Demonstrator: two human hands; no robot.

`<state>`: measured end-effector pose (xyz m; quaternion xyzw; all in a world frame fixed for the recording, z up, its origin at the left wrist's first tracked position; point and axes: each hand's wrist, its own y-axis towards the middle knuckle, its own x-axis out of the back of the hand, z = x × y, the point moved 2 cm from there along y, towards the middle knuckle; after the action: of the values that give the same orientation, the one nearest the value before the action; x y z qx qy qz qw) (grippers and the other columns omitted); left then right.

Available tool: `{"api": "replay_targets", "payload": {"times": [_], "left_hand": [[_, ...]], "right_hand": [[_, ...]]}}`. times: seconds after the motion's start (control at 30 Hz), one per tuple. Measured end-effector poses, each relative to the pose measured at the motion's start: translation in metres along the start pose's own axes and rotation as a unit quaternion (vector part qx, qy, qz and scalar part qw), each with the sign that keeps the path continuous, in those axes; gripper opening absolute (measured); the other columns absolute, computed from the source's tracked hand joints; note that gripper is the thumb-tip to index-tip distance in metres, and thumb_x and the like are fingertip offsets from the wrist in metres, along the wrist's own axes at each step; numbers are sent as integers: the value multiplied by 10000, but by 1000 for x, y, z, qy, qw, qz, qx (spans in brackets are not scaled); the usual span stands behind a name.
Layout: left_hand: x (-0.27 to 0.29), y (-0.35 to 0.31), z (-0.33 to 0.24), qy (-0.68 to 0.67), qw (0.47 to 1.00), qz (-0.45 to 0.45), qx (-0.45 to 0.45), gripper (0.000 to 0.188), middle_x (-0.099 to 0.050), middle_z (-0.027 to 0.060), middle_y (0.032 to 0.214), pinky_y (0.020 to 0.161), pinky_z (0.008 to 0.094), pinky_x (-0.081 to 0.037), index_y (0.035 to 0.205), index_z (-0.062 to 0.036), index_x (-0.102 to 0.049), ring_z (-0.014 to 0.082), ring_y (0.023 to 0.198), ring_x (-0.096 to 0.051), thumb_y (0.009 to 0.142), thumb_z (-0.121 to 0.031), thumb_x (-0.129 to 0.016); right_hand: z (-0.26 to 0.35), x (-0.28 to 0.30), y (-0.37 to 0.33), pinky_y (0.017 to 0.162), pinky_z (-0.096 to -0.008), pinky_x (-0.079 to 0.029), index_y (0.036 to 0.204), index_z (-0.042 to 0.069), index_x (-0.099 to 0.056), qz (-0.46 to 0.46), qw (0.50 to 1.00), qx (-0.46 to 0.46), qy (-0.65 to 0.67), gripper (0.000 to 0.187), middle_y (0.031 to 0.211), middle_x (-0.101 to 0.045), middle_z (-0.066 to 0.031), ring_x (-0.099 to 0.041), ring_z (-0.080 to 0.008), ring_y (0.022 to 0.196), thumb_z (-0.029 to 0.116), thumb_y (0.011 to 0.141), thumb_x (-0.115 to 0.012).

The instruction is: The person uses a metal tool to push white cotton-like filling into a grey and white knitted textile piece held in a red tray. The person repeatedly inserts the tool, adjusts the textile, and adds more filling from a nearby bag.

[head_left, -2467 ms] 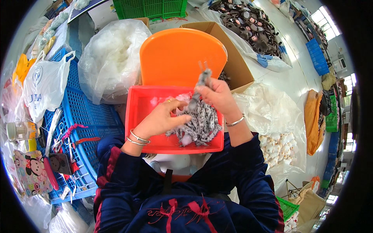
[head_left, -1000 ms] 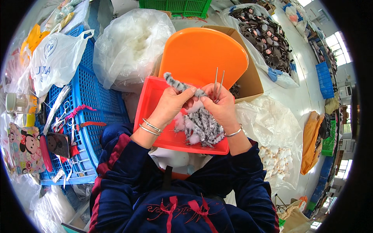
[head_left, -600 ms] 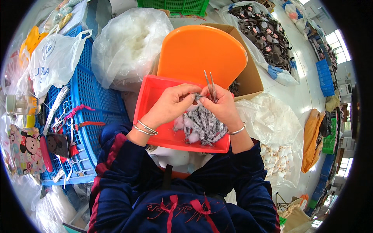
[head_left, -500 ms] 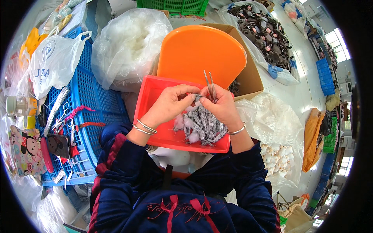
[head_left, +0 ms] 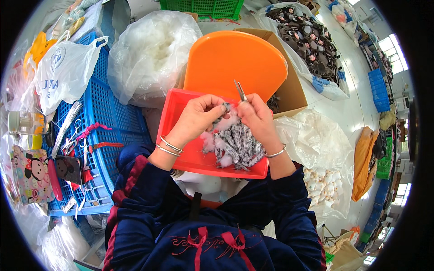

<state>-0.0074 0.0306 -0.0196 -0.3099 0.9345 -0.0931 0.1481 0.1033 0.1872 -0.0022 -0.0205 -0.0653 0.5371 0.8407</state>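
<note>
Over a red tray (head_left: 172, 101), my left hand (head_left: 199, 119) is closed in a pinch on a small grey fuzzy piece (head_left: 225, 108). My right hand (head_left: 258, 119) grips metal tweezers (head_left: 241, 91), their prongs pressed together and angled up and away from me. A tuft of white stuffing (head_left: 233, 118) lies between the two hands; whether the right fingers touch it is unclear. Below the hands, several grey and white fuzzy strips (head_left: 242, 147) are heaped in the tray, with a lump of stuffing (head_left: 226, 161) at their near side.
An orange seat (head_left: 235, 63) stands just behind the tray, before a cardboard box (head_left: 296, 97). At left, a blue crate (head_left: 122, 122) carries scissors (head_left: 82, 143), a phone (head_left: 69, 169) and a bag. A clear sack of stuffing (head_left: 151, 54) is behind; plastic sheeting (head_left: 316, 140) lies right.
My right hand has drawn slightly away from the left, and the tweezers' prongs have come together. More white stuffing shows between the hands. The left hand has shifted only a little.
</note>
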Motion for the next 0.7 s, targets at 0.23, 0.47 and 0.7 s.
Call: {"api": "replay_targets", "payload": {"times": [0.23, 0.47, 0.7], "left_hand": [[9, 4, 1, -68, 995, -46, -50, 186, -673, 41, 852, 524, 221, -508, 1089, -5, -659, 93, 682, -638, 960, -125, -600], [12, 2, -2, -153, 986, -53, -29, 211, -672, 46, 869, 527, 227, -501, 1110, -7, -647, 115, 712, -652, 976, -155, -580], [14, 2, -3, -209, 977, -42, -11, 192, -669, 34, 849, 520, 215, -478, 1031, -41, -655, 97, 724, -640, 990, -202, -559]], "right_hand": [[3, 7, -6, 579, -219, -406, 985, -16, -570, 24, 984, 113, -133, 130, 754, -558, 6, -485, -54, 648, 91, 934, -621], [4, 5, -6, 566, -265, -437, 939, -7, -598, 16, 957, 162, -239, 121, 756, -593, -94, -543, -135, 613, 77, 892, -671], [6, 5, -7, 570, -278, -447, 955, -10, -595, 3, 955, 170, -244, 136, 778, -600, -101, -556, -151, 619, 80, 891, -675]]}}
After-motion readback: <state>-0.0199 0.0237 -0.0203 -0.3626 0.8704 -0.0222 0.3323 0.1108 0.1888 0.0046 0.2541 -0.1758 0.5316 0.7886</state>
